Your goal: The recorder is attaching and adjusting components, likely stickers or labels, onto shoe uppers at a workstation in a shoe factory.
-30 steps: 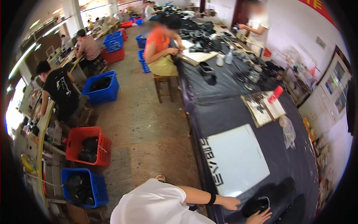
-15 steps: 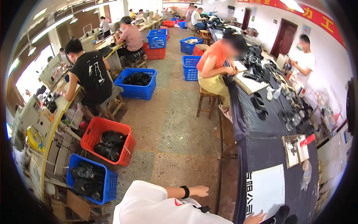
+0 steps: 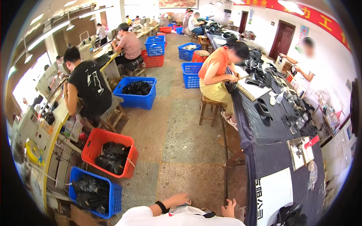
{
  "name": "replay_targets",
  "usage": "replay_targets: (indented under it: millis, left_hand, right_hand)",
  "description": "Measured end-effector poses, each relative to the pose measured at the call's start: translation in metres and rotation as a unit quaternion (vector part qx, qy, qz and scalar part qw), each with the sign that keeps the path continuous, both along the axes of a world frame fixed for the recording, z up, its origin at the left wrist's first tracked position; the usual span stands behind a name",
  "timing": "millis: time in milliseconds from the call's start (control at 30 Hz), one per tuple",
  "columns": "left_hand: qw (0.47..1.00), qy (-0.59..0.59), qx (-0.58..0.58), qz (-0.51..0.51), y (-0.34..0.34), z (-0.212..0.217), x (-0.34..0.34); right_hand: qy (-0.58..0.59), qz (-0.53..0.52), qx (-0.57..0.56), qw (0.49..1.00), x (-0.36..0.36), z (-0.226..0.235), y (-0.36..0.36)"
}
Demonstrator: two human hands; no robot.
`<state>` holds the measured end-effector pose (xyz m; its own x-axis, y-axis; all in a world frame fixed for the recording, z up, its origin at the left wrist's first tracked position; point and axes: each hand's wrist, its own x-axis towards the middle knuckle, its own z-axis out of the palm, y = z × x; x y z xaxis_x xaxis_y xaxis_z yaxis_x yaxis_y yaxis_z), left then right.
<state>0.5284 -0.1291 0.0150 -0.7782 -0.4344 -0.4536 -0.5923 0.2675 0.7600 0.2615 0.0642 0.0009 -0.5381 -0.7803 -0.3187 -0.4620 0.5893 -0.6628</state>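
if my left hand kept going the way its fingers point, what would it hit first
Probably nothing soon: the left hand points right, over bare concrete floor, towards the right hand and the dark worktable. Depth is unclear.

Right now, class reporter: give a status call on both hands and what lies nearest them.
Left hand open, empty, black band at wrist. Right hand bare, beside the dark table edge. Black pieces lie untouched near the white sheet.

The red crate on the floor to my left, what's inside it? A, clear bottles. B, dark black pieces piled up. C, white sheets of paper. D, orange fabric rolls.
B: the red crate holds a heap of dark black pieces, much like those in the blue crate just below it in the head view.
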Motion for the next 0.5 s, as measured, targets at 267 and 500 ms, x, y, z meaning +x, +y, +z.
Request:
replay_targets:
  millis: [267,500]
  left_hand:
    - [0.937,-0.183,0.200,-0.219,0.018,-0.032,0.070]
    - [0.911,-0.143,0.372,-0.104,-0.001,-0.028,0.072]
  right_hand:
    - [-0.267,-0.037,0.295,0.917,-0.078,-0.184,0.117]
    - [-0.235,-0.066,0.260,0.934,-0.081,-0.185,0.091]
